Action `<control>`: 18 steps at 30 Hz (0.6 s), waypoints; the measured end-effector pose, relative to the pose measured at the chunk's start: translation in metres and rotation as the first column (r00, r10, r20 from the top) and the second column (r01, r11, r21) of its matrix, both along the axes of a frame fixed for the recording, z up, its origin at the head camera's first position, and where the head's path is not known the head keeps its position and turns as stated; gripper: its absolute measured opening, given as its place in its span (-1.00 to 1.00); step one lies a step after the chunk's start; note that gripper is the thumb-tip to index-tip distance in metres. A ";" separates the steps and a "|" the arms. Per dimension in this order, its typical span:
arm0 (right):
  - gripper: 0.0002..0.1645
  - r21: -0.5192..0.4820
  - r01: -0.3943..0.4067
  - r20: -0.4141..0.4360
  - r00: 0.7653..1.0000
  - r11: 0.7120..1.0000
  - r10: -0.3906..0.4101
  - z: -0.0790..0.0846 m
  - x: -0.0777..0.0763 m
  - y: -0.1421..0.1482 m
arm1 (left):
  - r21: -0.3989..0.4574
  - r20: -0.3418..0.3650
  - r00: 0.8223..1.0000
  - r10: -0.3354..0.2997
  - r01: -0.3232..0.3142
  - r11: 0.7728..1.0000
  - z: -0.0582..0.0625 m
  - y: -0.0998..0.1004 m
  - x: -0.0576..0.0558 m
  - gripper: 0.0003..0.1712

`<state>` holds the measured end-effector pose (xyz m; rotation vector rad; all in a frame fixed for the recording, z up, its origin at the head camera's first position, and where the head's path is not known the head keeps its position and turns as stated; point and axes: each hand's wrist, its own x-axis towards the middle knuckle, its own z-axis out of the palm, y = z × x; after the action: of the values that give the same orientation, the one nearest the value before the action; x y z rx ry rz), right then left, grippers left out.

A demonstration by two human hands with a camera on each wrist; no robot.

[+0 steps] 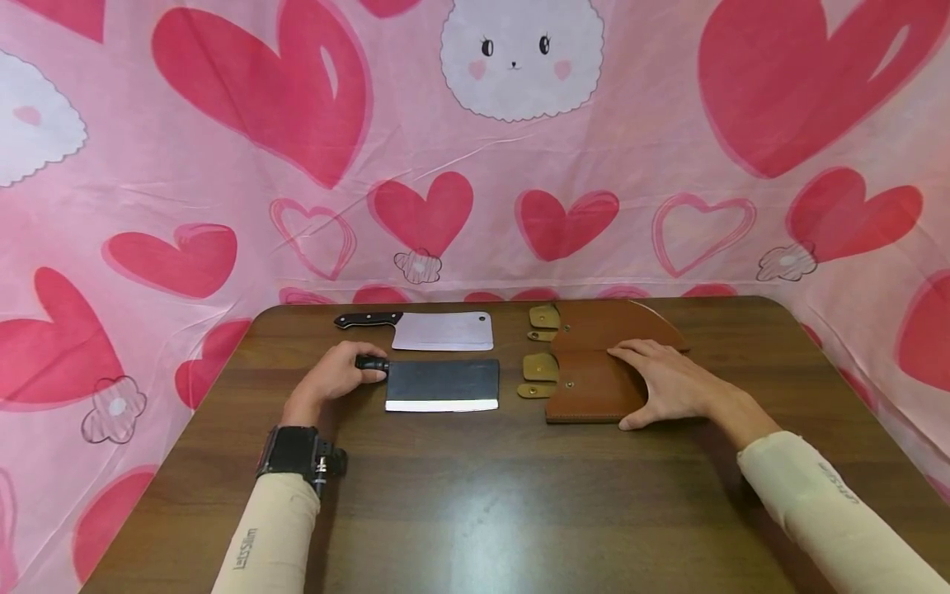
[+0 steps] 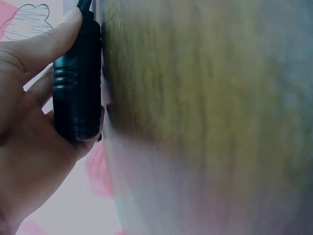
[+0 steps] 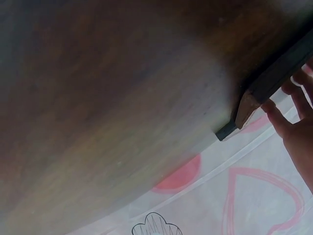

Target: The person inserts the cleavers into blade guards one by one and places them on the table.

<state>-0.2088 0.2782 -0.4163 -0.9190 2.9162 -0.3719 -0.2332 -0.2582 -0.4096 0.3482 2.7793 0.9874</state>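
My left hand (image 1: 337, 375) holds the black handle (image 1: 371, 363) of a dark-bladed cleaver (image 1: 443, 381), which lies flat on the table. In the left wrist view, the thumb lies along the ribbed handle (image 2: 78, 88) and the fingers pass behind it. At the right, my right hand (image 1: 671, 384) spans the nearer brown leather sheath (image 1: 597, 392), thumb at its near edge and fingertips at its far edge. The right wrist view shows the thumb touching the dark edge of the sheath (image 3: 279, 76); the other fingers are partly cut off.
A second cleaver (image 1: 443, 330) with a shiny blade and riveted handle lies behind the dark one. Another brown sheath (image 1: 612, 323) lies behind the nearer sheath, against it. Both have olive straps (image 1: 540, 367) pointing left. A pink heart-print cloth (image 1: 497, 157) hangs behind the wooden table (image 1: 445, 487).
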 end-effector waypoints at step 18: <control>0.35 -0.078 -0.005 -0.026 1.000 0.997 0.003 0.001 -0.003 -0.001 | 0.071 -0.045 0.999 -0.016 0.019 0.997 0.004 0.002 0.001 -0.68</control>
<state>-0.2122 0.2772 -0.4154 -0.9466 2.9418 -0.4804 -0.2321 -0.2560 -0.4054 0.4093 2.7804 1.0904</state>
